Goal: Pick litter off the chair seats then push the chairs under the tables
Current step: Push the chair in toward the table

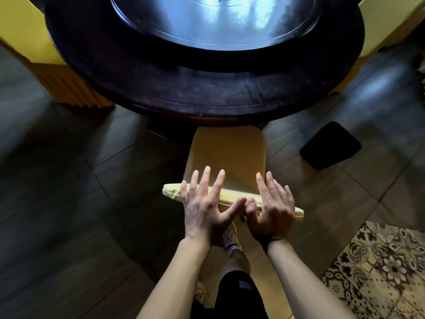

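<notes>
A chair in a yellow cover [227,153] stands right in front of me, its seat partly under the round dark wooden table [161,88]. Both palms rest flat on the top edge of its backrest. My left hand [204,203] lies on the left part with fingers spread. My right hand [271,206] lies on the right part, fingers spread too, thumbs nearly touching. Neither hand holds anything. No litter shows on the visible part of the seat.
A glass turntable [213,19] sits on the table. Two other yellow-covered chairs stand at the far left [34,47] and far right [391,24]. A black flat object [330,146] lies on the tiled floor to the right. A patterned rug [379,272] is at lower right.
</notes>
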### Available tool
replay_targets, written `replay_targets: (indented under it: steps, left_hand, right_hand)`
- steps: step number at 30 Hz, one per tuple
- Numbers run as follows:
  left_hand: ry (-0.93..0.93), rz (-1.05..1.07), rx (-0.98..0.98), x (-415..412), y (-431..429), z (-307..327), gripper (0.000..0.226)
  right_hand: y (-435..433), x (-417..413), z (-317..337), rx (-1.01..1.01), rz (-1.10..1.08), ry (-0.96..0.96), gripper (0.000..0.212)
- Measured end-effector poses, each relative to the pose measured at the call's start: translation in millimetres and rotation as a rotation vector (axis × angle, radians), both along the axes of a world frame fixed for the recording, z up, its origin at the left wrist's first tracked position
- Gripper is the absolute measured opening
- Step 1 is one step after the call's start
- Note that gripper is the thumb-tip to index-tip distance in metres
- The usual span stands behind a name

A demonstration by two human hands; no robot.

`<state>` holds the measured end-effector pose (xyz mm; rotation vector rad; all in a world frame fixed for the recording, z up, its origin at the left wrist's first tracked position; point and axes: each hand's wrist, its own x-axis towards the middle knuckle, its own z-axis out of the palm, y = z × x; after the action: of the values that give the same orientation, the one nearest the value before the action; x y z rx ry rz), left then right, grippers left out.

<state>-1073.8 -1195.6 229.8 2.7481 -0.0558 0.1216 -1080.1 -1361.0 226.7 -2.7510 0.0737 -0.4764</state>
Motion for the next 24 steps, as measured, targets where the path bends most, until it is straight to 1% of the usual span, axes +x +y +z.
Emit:
replay_targets:
  steps: [5, 10, 15, 19, 24]
  left_hand:
    - [0.019, 0.051, -0.036, 66, -13, 4, 0.091]
    - [0.05, 0.109, -0.048, 137, -30, 10, 0.09]
    - [0.065, 0.141, -0.041, 186, -58, 8, 0.086]
    - [0.036, 0.17, -0.042, 211, -89, 7, 0.084]
    - [-0.081, 0.211, -0.042, 201, -90, 0, 0.082]
  right_hand:
    - [-11, 74, 1, 0.014, 0.015, -0.017, 0.066]
    - [-29, 157, 2, 0.026, 0.084, -0.016, 0.065]
    - [-57, 214, -10, 0.033, 0.129, -0.026, 0.066]
    - [-89, 240, -5, 0.021, 0.167, -0.021, 0.066]
    - [-92, 237, -5, 0.043, 0.222, -0.011, 0.067]
